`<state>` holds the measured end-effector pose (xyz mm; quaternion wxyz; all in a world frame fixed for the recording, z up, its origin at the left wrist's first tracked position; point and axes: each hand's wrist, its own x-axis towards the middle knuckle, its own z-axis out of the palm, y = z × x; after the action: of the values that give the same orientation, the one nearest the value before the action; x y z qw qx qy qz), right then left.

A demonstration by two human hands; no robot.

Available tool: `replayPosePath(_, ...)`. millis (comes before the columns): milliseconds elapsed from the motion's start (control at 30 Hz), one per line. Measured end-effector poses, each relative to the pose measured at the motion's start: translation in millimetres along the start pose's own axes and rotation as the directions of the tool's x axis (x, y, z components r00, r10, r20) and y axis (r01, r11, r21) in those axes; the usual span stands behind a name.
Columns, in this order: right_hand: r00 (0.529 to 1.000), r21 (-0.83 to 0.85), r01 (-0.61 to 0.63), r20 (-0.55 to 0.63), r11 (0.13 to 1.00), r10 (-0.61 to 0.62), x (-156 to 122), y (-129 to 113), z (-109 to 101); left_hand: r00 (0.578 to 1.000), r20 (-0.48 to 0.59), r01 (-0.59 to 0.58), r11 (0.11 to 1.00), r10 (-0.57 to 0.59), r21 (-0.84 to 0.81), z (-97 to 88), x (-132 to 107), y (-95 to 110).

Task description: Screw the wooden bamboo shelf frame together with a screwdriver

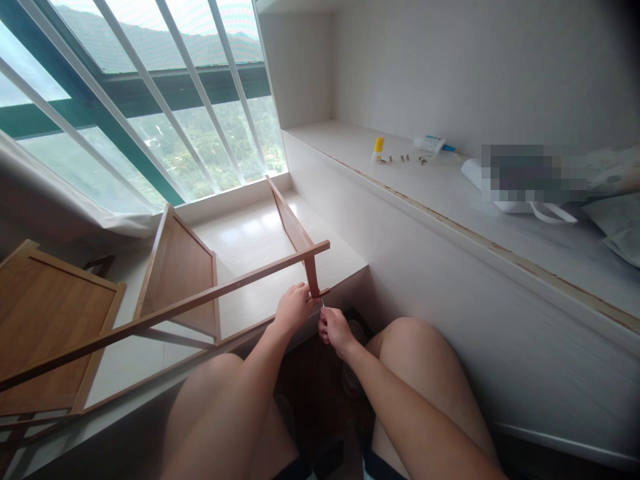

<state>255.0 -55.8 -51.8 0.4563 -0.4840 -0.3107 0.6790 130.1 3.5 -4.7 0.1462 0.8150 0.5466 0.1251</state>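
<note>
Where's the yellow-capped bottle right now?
Head view, upper right of centre: the yellow-capped bottle is on the white ledge, just left of the small metal pieces.

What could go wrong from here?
The thin metal tool in the right hand could slip and jab the left hand, close to its tip. Small screws loose on the ledge could get knocked away. The wooden frame, near the sill's edge, might shift under pressure.
</note>
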Motion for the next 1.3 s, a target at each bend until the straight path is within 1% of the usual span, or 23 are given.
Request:
replayPosePath(67,0.998,0.158,-0.057,0.050,0.986,0.049,-2.6,-0.2,2.9,1.000,-0.005,-0.001,1.000,0.001,0.000,0.4,0.1,0.1)
replayPosePath(167,0.980,0.416,-0.159,0.176,0.895,0.092,-5.8,-2.1,2.8,1.000,-0.011,0.000,1.000,0.000,0.001,0.1,-0.2,0.4)
replayPosePath(267,0.962,0.513,-0.211,0.261,0.832,0.083,-6.3,-2.3,0.3,1.000,-0.010,-0.001,1.000,0.001,0.002,-0.9,-0.9,0.8)
replayPosePath(333,0.958,0.529,-0.219,0.274,0.820,0.080,-6.2,-0.7,-0.1,1.000,-0.010,0.002,1.000,-0.002,0.005,-1.5,-1.3,1.2)
replayPosePath(400,0.965,0.517,-0.199,0.252,0.833,0.075,-6.6,2.1,1.2,1.000,-0.008,0.006,1.000,-0.006,0.011,-2.0,-1.3,1.7)
replayPosePath(500,0.985,0.458,-0.120,0.164,0.881,0.049,-8.0,6.5,4.9,1.000,-0.008,0.009,1.000,-0.009,0.017,-2.3,-0.9,2.0)
replayPosePath(600,0.996,0.368,-0.055,0.085,0.928,0.025,-7.8,8.7,6.9,1.000,-0.009,0.007,1.000,-0.007,0.014,-2.2,-0.4,1.4)
replayPosePath(767,0.999,0.205,0.035,0.024,0.978,-0.041,-2.4,8.4,5.0,1.000,0.000,0.011,1.000,-0.011,0.011,-2.1,-0.7,1.3)
replayPosePath(1000,0.999,0.091,0.033,-0.032,0.995,-0.030,0.6,7.1,4.1,0.998,0.034,0.045,0.999,-0.046,0.030,-5.5,-0.9,5.1)
replayPosePath(1300,0.999,0.079,0.021,-0.048,0.997,-0.017,0.9,6.1,3.4,0.998,0.034,0.046,0.999,-0.046,0.024,-4.8,-0.8,5.1)
